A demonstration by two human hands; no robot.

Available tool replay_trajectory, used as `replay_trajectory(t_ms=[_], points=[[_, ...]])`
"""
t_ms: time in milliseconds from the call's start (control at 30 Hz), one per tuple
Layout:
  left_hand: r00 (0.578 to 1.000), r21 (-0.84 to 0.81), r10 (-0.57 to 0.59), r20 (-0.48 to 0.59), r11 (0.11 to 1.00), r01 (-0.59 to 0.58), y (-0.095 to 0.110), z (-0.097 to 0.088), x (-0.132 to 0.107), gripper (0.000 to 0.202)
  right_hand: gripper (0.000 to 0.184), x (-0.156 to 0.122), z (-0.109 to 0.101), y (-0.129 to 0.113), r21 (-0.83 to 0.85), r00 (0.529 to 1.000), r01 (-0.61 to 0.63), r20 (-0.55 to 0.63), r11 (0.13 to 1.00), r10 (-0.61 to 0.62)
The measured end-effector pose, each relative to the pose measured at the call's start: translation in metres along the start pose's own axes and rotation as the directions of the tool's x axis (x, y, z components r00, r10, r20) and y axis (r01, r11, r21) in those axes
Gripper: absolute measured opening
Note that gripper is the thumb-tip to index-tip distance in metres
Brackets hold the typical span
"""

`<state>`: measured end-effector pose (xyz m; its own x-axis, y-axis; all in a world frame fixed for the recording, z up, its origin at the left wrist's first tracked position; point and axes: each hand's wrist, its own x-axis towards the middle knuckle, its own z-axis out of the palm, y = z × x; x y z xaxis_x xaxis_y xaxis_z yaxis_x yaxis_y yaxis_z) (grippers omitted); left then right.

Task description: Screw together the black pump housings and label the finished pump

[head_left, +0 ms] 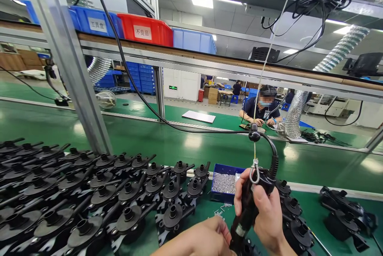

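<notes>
My right hand [266, 212] is wrapped round a black electric screwdriver [243, 216], which hangs from a cord by a metal loop at its top and points down. Low beside the tool's lower end is my left hand [206, 236], its fingers curled; what they grip, if anything, is hidden. The screwdriver's tip lies out of sight behind the hands, near a black part at the bottom edge. Just beyond the hands stands a blue bin [224, 184] full of small silver screws, with some loose screws [223, 210] on the green bench in front of it.
Rows of black round pump-like housings [128, 216] cover the bench at left, with more [299, 228] at right. Farther right lie black assemblies [344, 224] with cables. A metal post [68, 60] rises at left. Red and blue bins line an overhead shelf. Across the bench another person works.
</notes>
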<state>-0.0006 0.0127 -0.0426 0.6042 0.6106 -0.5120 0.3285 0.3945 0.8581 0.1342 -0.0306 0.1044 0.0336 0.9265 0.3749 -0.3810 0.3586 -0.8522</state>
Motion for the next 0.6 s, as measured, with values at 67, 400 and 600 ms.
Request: replay_trajectory(t_ms=[67,400,600], points=[[1.000,-0.003,-0.003,0.025,1.000,0.003,0.000,-0.001,0.002,0.055,0.047,0.000,-0.001,-0.003,0.135,0.999,-0.023,0.050,0.991,0.016],[0.999,0.010,-0.036,0.004,0.999,0.036,0.002,-0.002,0.003,0.055,0.054,0.004,-0.009,-0.006,0.095,0.983,-0.022,0.183,0.995,0.004],[0.998,-0.035,-0.048,-0.039,0.998,0.047,-0.004,-0.001,0.001,0.058,0.038,0.001,0.005,-0.008,-0.131,0.996,-0.005,0.084,0.991,0.016]])
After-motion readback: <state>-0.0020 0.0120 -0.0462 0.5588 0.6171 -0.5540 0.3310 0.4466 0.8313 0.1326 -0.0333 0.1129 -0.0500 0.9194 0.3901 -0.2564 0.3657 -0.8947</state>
